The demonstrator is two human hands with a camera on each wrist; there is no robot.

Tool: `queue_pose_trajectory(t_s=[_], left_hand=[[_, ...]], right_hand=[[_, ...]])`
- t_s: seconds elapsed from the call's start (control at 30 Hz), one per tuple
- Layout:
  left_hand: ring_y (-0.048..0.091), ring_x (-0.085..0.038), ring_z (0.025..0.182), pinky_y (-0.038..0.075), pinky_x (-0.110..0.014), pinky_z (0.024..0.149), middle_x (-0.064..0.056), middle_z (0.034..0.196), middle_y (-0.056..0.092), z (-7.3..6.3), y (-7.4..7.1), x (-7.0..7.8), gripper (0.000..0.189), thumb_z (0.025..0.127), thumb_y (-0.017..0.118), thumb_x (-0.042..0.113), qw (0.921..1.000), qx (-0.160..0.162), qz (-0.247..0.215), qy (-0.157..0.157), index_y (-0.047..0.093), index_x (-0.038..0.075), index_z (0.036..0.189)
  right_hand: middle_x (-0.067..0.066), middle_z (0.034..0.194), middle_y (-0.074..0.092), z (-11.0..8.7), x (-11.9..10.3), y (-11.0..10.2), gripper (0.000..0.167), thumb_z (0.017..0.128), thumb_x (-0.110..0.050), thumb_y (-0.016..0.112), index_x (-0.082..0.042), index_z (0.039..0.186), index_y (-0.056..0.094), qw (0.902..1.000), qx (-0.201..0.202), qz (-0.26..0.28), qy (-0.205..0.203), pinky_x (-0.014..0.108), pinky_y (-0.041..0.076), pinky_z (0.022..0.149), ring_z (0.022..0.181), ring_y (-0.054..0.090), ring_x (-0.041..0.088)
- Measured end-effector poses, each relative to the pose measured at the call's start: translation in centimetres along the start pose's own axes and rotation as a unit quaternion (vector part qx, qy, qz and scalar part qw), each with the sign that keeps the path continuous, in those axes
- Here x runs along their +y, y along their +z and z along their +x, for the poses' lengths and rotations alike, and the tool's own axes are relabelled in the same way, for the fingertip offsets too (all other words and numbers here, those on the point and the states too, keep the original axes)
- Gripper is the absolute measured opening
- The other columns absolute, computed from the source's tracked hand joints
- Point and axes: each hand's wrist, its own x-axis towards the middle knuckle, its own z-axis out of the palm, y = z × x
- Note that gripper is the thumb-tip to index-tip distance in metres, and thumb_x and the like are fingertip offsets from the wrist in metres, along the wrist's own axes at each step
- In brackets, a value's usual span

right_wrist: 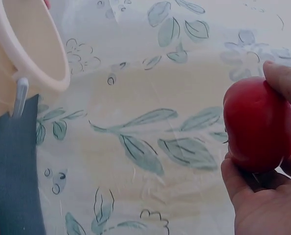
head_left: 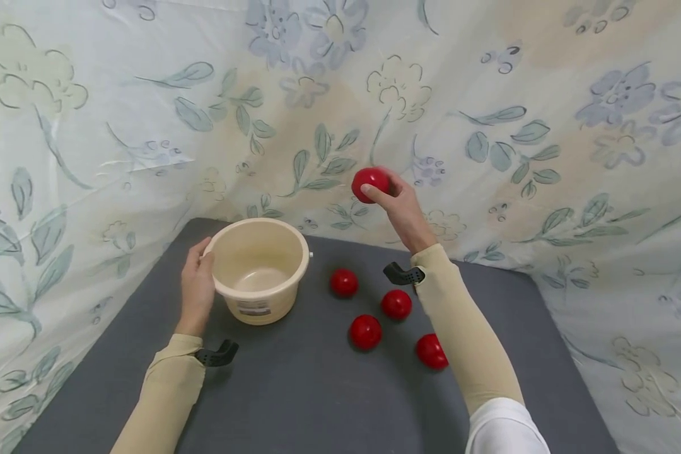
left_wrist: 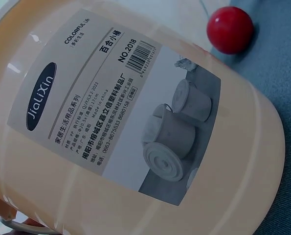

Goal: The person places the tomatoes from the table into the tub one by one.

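Observation:
A cream plastic bucket (head_left: 278, 304) stands upright on the dark grey table. My left hand (head_left: 197, 290) grips its left rim, thumb near the top edge; the left wrist view shows its printed label (left_wrist: 111, 107) close up. Above the table, right of the bucket and higher than its rim, my right hand (head_left: 401, 211) holds a red, apple-like fruit (right_wrist: 257, 125) between thumb and fingers. From the right wrist, the fruit looks smooth and slightly lobed. On the table right of the bucket lie several more red fruits, one (head_left: 343, 282) being nearest to it.
Other red fruits (head_left: 366, 332) lie around the table's middle, one (head_left: 431, 351) partly behind my right forearm. A floral cloth (head_left: 329, 94) hangs behind and at both sides of the grey table (head_left: 295, 391). The bucket's white handle end (right_wrist: 20, 95) shows at its side.

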Motion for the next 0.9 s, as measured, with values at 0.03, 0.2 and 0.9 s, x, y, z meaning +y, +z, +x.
queue_pose_trajectory(t_s=[0.03,0.2,0.9], left_hand=[[0.053,-0.029,0.13,0.043,-0.038,0.105,-0.013,0.152,0.05,-0.1,0.0,0.0,0.05,0.109,0.034,0.035,1.0,-0.001,-0.002,0.001,0.041,0.018,0.155],[0.053,-0.03,0.132,0.041,-0.045,0.108,-0.013,0.154,0.048,-0.2,0.0,-0.1,0.05,0.108,0.035,0.035,1.0,-0.001,-0.002,0.003,0.041,0.017,0.155],[0.054,-0.032,0.128,0.043,-0.044,0.106,-0.016,0.151,0.049,-0.2,-0.1,0.3,0.052,0.108,0.033,0.037,0.9998,-0.01,0.015,0.002,0.037,0.018,0.156]], right_hand=[[0.004,0.14,0.057,0.0,0.0,0.2,0.054,0.093,-0.029,0.071,-0.023,0.144,0.053,1.0,-0.004,0.0,-0.003,0.045,0.043,0.109,0.129,0.049,0.021],[0.004,0.144,0.053,0.3,-0.3,1.3,0.06,0.094,-0.027,0.069,-0.02,0.149,0.047,0.9995,-0.025,0.001,-0.021,0.051,0.043,0.112,0.132,0.047,0.022],[-0.002,0.139,0.06,0.1,3.0,8.6,0.06,0.089,-0.038,0.075,-0.025,0.144,0.053,0.9987,-0.047,0.009,-0.018,0.047,0.052,0.104,0.128,0.054,0.02]])
